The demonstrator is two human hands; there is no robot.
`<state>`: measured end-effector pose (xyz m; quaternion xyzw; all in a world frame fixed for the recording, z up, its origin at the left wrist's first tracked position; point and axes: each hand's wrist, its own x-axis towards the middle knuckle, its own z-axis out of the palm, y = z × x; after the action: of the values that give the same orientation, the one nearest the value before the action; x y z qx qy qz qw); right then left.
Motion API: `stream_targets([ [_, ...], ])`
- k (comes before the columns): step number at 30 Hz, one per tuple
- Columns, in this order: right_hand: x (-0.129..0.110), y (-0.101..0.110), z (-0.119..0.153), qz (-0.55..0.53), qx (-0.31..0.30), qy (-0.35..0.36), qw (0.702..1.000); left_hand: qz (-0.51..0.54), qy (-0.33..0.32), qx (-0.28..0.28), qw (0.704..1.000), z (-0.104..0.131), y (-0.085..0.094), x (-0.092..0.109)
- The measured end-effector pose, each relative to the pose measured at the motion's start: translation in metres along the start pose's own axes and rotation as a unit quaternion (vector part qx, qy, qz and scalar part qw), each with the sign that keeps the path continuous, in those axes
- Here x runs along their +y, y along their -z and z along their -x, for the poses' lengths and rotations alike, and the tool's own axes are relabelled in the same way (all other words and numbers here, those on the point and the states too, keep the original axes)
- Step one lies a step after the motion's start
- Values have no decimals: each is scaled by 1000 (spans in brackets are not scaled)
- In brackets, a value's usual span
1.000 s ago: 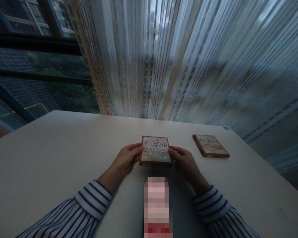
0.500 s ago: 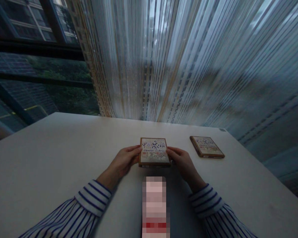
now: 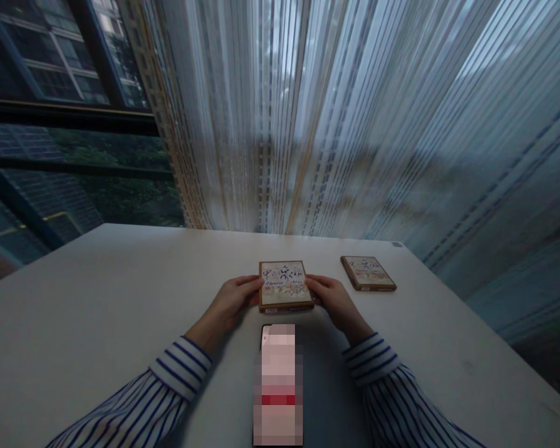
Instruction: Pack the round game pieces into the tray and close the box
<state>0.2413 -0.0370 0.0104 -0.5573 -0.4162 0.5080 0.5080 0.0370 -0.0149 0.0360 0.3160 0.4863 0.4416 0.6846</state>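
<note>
A flat, square Chinese chess box [image 3: 285, 287] with a brown edge and blue lettering is held level between my hands, low over the table or resting on it; I cannot tell which. My left hand [image 3: 233, 301] grips its left side, thumb on top and fingers curled at the edge. On the opposite side my right hand [image 3: 332, 300] pinches the edge the same way. A second, similar Chinese chess box [image 3: 368, 273] lies on the table to the right, apart from my hands.
A phone [image 3: 278, 386] with a blurred-out screen lies nearest me, between my forearms. The white table [image 3: 121, 298] ends at a striped sheer curtain [image 3: 280, 124] behind. A window [image 3: 74, 155] stands at the left.
My view has turned slightly right and up, so things appear shifted left. Both hands still hold the box, with no visible change of grip.
</note>
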Motion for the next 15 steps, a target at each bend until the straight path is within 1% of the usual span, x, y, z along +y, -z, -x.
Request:
stream_targets([
  [3,-2,3,3,1,2,3,1000,-18,-11,26,999,7,-4,3],
  [7,-5,10,11,4,7,8,1000,-48,-17,35,998,15,-10,4],
  [10,-8,17,20,9,19,14,1000,-71,-16,26,997,20,-17,2],
  [15,-16,32,35,11,63,14,998,-90,-23,1,996,25,-30,-4],
])
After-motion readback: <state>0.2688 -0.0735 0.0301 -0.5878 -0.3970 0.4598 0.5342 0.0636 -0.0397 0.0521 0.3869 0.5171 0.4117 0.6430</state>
